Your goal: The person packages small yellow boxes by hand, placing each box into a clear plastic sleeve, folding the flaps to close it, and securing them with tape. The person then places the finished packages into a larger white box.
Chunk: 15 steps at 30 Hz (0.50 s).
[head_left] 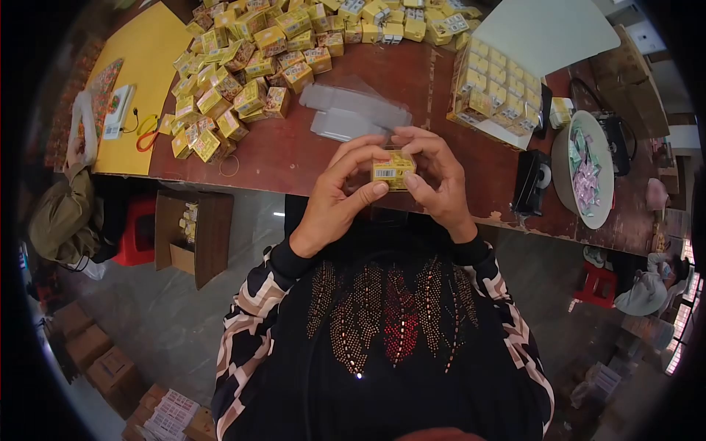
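Observation:
Both my hands meet over the front edge of the red-brown table, around a small yellow box (393,170) with a barcode on the side facing me. My left hand (344,185) grips its left side, with thumb and fingers curled. From the right, my right hand (439,176) presses a thumb on its front corner, fingers bent over the top. The far faces of the box are hidden behind my fingers. Just beyond my hands lie clear plastic trays (349,114) on the table (272,165).
A heap of yellow boxes (254,66) covers the back left. At right stand an open display carton (493,88) with rows of small boxes, a black tape dispenser (531,182) and a bowl (604,173) of sachets. A cardboard box (213,242) sits on the floor, lower left.

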Available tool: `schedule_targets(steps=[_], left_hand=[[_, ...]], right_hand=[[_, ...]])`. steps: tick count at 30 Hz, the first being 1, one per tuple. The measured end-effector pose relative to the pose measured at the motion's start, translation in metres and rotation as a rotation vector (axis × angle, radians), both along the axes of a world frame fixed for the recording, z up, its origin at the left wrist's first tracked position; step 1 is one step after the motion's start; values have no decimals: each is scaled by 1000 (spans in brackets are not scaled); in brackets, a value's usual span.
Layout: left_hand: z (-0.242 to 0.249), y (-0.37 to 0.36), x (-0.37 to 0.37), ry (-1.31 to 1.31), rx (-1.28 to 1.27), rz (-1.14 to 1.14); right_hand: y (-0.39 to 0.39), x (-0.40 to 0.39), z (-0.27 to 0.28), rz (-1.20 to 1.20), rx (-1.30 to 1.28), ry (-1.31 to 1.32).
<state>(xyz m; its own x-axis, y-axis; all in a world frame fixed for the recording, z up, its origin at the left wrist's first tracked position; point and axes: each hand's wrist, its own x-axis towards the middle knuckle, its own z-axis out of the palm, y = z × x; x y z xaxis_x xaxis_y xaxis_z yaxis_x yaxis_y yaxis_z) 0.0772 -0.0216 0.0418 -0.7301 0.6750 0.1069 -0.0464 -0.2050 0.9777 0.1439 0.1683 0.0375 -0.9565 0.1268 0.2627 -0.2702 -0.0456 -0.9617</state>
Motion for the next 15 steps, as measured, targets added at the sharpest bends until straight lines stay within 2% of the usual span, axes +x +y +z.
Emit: schedule_targets(steps=[3,5,8,10,12,13,15], left_hand=[[4,4,3,1,30,-11],[4,8,6,-163,199,-5],[7,11,4,-235,253,13],[7,12,0,-190,224,3],[9,10,-2,-146,196,-7],[13,8,-2,-145,167,-21],[17,6,-1,-146,137,-31]], right_hand=[[-1,-1,-3,-2,-40,55],[-4,-4,-2,-31,-21,114],[-9,-9,4,-95,-12,190],[-5,-11,5,-133,-24,207],[9,-14,6,23,48,194],[12,-14,5,23,47,194],[13,-14,7,132,-87,69]])
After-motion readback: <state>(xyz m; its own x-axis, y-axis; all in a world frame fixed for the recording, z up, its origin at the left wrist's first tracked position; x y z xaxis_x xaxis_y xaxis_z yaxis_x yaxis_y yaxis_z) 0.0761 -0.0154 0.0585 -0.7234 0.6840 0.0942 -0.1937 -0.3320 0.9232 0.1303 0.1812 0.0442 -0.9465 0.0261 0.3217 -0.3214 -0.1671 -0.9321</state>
